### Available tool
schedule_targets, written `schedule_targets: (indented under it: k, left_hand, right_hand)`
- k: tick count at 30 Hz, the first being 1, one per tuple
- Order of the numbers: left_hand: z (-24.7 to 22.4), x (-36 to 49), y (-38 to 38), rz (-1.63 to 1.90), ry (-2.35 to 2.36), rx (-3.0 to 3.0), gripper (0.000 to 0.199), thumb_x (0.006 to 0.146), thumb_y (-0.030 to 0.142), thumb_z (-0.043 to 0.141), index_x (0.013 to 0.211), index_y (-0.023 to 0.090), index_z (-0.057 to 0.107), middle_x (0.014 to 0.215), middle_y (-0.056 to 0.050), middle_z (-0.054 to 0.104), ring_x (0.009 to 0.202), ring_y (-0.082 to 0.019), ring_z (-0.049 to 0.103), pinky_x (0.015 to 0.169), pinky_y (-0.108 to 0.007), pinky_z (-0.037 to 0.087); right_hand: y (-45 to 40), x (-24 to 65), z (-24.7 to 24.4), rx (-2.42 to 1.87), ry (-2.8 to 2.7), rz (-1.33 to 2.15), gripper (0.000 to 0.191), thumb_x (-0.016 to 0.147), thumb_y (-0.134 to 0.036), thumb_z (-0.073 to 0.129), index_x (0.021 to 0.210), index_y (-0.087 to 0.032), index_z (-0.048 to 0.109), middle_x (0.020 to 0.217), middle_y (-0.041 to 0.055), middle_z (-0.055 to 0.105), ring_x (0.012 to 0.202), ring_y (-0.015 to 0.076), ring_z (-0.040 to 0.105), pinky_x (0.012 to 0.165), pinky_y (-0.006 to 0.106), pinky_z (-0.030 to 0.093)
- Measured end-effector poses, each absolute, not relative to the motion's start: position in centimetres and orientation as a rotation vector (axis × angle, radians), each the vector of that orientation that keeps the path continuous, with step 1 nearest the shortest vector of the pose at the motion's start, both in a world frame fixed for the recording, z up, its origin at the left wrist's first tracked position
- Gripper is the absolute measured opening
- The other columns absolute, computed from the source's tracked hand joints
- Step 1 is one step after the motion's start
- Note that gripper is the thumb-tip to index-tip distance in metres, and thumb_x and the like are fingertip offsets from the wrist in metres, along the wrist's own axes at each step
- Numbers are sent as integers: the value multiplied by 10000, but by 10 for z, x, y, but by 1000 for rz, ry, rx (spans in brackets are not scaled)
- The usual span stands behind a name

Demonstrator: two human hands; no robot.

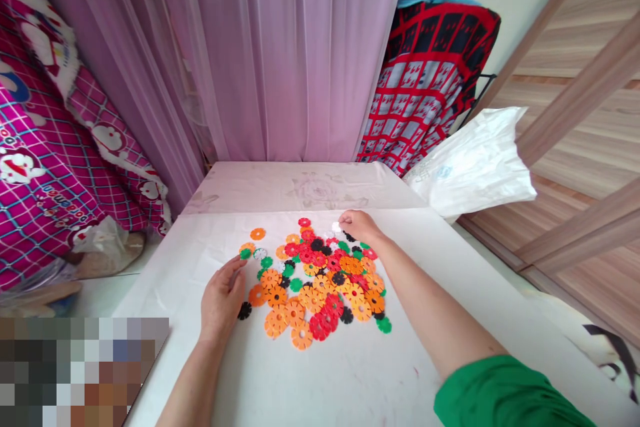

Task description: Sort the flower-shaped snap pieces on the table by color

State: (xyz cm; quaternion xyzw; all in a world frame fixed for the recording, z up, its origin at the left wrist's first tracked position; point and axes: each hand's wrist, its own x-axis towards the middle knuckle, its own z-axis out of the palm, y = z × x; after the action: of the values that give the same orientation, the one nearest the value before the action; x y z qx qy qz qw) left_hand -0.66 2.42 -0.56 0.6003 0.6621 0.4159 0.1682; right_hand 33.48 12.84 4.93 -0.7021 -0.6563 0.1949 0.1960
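"While you're nearer than I am, what has the right hand (361,224) got?"

"A white disc (337,227), pinched between thumb and fingers at the far side of the heap of notched discs (315,297). That grip is closed on it."

"And the left hand (220,297)?"

"Loosely bent, at the left of the heap, fingertips right by a green disc (245,254). I can't tell whether that grip has hold of it or merely touches it."

"What's underneath?"

"A tabletop (360,380) with a white cover, and a faded flower print across its far end. Behind it hangs a mauve curtain (300,47). Over to the right there's a red, black and grey blanket (420,80), a white plastic bag (475,167) by the far corner, and wood-grained panels (575,147). On the left, a pink checked cloth (65,120)."

"Any chance of a count?"

"One bag, one curtain. The heap overlaps too much: orange, red, green, black and white, all mixed. Round its fringe I can pick out one orange disc (257,233) at far left, one red disc (305,221) at the far middle, one black disc (245,310) just beside the left hand, and a second green disc (384,325) at near right."
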Motion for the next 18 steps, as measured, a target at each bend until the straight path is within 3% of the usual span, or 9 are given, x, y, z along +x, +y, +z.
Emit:
schedule_targets:
  k: [9, 18]
  left_hand:
    - [-3, -8, 25, 1157, 1899, 1716, 346, 818, 398, 461, 1008, 255, 712, 1220, -41, 697, 1092, -247, 660, 977, -404, 516]
    - [-3, -9, 24, 1115, 1957, 1623, 359, 806, 418, 475, 1044, 272, 701, 1255, -27, 679, 1119, -255, 649, 930, -387, 535]
  right_hand:
    - [63, 448, 70, -1924, -1588, 777, 171, 702, -310, 644, 775, -163, 695, 622, 15, 667, 571, 129, 582, 528, 220, 446]
    - [43, 462, 66, -1832, -1574, 1005, 170, 610, -300, 681, 702, -157, 674, 600, -5, 646, 546, 109, 537, 535, 215, 418]
